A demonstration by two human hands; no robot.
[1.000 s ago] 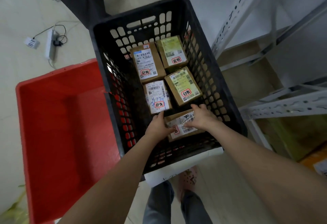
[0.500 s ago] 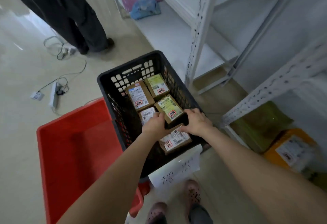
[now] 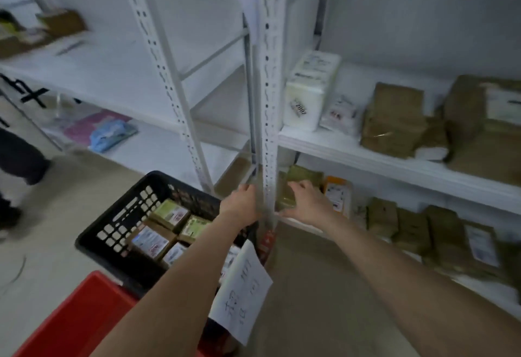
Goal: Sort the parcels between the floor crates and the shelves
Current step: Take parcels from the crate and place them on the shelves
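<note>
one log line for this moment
phase: shelving | right hand: grips parcel at lower shelf | left hand: beside upright, grip unclear | black crate: parcels inside

Left hand (image 3: 242, 201) and right hand (image 3: 308, 206) have risen out of black crate (image 3: 112, 232), now below and left of them. Parcel (image 3: 287, 197) lifted along, gripped by right hand just right of shelf post (image 3: 269, 131); left hand's hold blurred.

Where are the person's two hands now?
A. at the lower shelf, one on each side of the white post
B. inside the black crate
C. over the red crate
A: the left hand and the right hand flank the white post at the lower shelf, past the black crate; the right hand holds a brown parcel.
</note>
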